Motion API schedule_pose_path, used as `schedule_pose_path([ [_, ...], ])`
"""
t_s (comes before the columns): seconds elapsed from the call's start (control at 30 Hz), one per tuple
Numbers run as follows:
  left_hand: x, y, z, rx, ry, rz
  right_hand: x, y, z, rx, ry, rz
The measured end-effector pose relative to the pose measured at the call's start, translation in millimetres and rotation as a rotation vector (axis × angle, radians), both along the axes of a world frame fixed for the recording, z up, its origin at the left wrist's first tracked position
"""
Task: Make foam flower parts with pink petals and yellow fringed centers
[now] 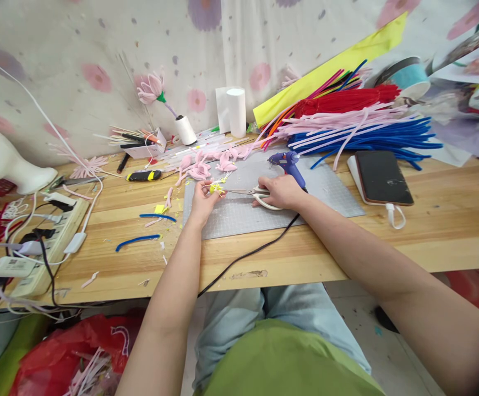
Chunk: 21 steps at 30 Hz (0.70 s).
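My left hand [203, 201] pinches a small yellow fuzzy piece [217, 188] with fine pale strands above it. In my right hand [283, 192] is a pair of scissors with white handles [260, 199]; the blades point left and reach the yellow piece. Whether the blades are parted I cannot tell. Both hands are over a grey cutting mat [231, 217]. Just behind my right hand lies a purple glue gun [288, 164], its black cord running to the front edge. Pink pipe-cleaner petals [200, 169] lie behind my left hand.
Bundles of blue [371, 140] and red pipe cleaners [347, 102] lie at the back right. A phone [383, 177] rests on a stand. At left are a yellow-black cutter [143, 176], blue pipe-cleaner pieces [137, 240] and a power strip [64, 236]. A pink flower [152, 89] stands behind.
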State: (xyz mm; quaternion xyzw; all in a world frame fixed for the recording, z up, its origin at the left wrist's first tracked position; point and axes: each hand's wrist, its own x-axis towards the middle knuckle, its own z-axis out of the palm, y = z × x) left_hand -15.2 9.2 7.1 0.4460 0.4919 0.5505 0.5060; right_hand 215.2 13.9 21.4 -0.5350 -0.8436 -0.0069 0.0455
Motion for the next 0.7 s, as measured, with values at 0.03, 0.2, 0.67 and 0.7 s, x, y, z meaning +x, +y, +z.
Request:
schedule_pose_path([
  [0.03, 0.0, 0.2, 0.0, 0.001, 0.002, 0.001, 0.1, 0.2, -0.2, 0.001, -0.001, 0.002],
  [0.2, -0.1, 1.3, -1.8, -0.001, 0.011, 0.005, -0.1, -0.2, 0.4, 0.000, 0.000, 0.009],
  [0.67, -0.8, 1.2, -1.9, 0.004, -0.013, 0.016, -1.2, -1.3, -2.0, -0.003, 0.028, -0.064],
  [0.7, -2.1, 2.6, -1.9, 0.004, -0.020, 0.035, -2.0, -2.2, -1.9, -0.005, 0.033, -0.081],
])
